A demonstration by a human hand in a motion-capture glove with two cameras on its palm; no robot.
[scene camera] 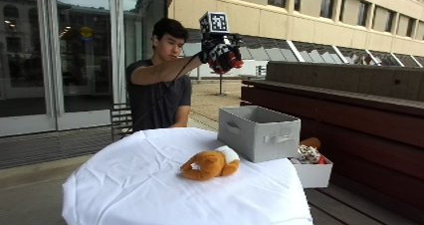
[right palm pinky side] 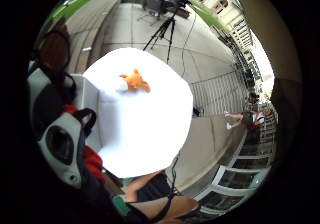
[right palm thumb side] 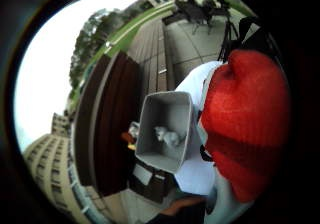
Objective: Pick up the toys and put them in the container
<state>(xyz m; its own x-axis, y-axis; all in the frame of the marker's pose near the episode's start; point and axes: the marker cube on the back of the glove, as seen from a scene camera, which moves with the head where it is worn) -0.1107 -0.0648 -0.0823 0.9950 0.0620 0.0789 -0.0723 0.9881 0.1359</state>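
Outside view, raised right hand (scene camera: pixel 220 56), fingers curled round red toy (scene camera: pixel 228 61), no legible writing.

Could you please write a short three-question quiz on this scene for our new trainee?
1. True or false: the gloved right hand grips a red toy raised high above the table.
2. What lies on the white cloth beside the grey container? A) an orange plush toy B) a blue ball C) nothing
3. Fill in: in the thumb side view, the container already holds a small ____ toy.

Key: 1 true; 2 A; 3 grey.
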